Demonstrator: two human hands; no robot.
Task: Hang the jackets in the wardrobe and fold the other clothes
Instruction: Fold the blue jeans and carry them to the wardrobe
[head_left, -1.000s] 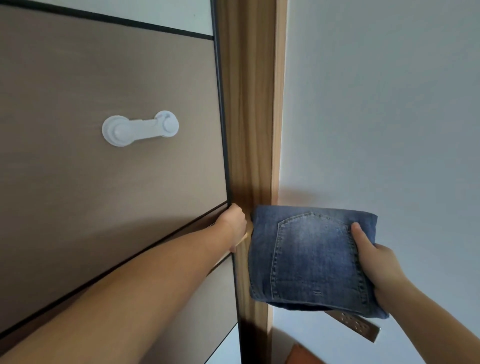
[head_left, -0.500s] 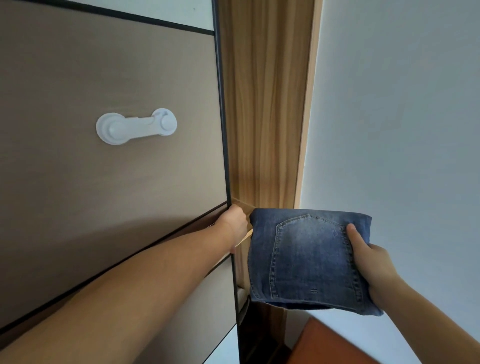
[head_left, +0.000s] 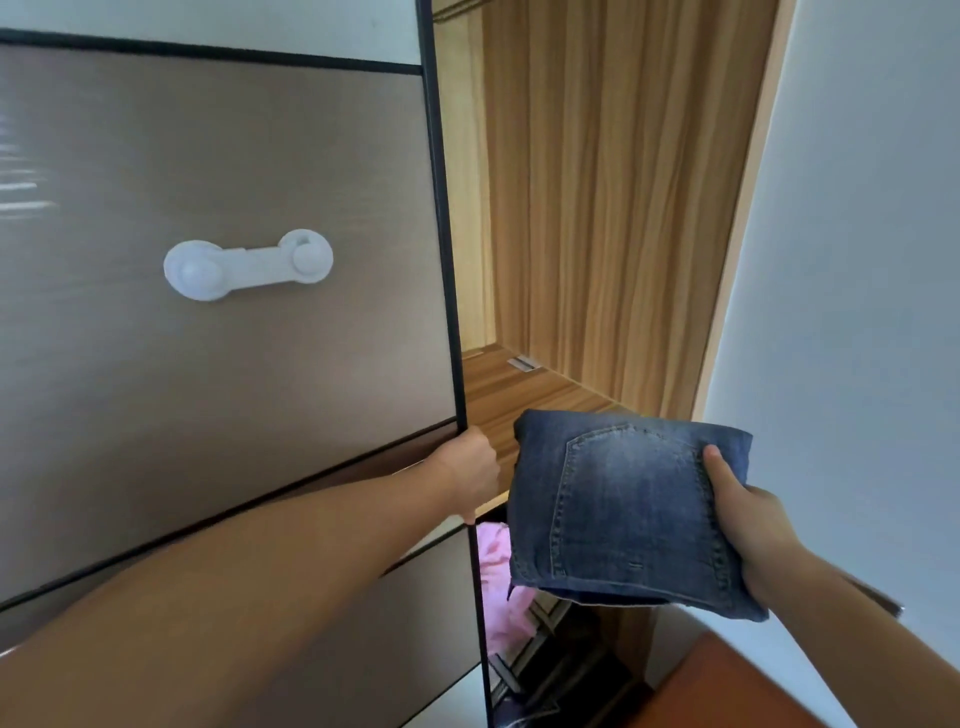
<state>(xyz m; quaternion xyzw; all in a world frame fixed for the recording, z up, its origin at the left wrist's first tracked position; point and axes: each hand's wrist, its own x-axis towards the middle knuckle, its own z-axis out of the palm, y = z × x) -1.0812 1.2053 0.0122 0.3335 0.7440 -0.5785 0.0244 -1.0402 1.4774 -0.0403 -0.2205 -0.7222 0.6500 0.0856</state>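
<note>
- While gripping the black edge of the sliding door (head_left: 218, 332) with the left hand (head_left: 467, 475), fingers curled round the frame, could pinch them if the door runs back against the wooden side panel (head_left: 613, 208).
- Could also let the folded jeans (head_left: 623, 514) open out: held only at the right edge by the right hand (head_left: 748, 519), thumb pressed on top beside the back pocket, other fingers hidden underneath, far side unsupported and sagging a little.
- Might catch the free corner of the denim on the door edge when pushing it inside, because of the small gap between the two hands.
- Might disturb the pink garment (head_left: 496, 587) lying lower in the wardrobe, just below and behind the jeans, if put down without looking.
- Regarding position: jeans in the air in front of the opening, above the lower compartment and just in front of the wooden shelf (head_left: 524, 395), not yet resting on anything.
- Jeans just to the right of the left hand, near but apart, not touching.
- White child lock (head_left: 248, 265) stuck on the door face, well apart from both hands.
</note>
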